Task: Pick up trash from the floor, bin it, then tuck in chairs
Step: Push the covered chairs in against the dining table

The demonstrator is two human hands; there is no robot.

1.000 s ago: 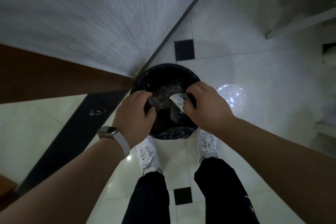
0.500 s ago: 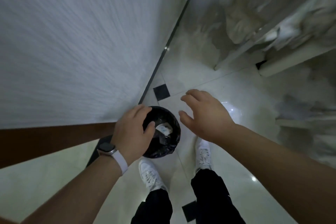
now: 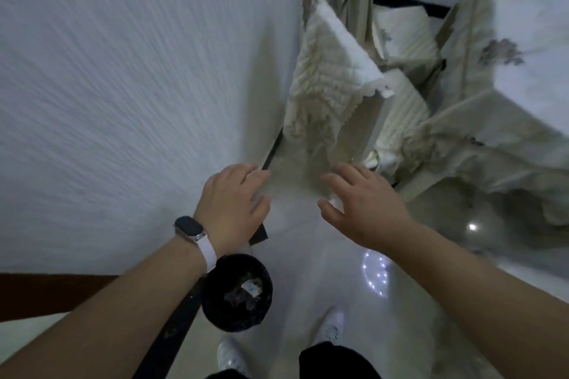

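Both hands hang empty over the pale floor. The left hand, with a watch on its wrist, has its fingers loosely spread and holds nothing. The right hand is spread the same way, its fingers relaxed and apart. Below the left forearm the black bin stands on the floor just beside the wall, with crumpled trash lying inside it. Ahead, a chair draped in a quilted cover stands near the wall, beside a tabletop under a flowered cloth.
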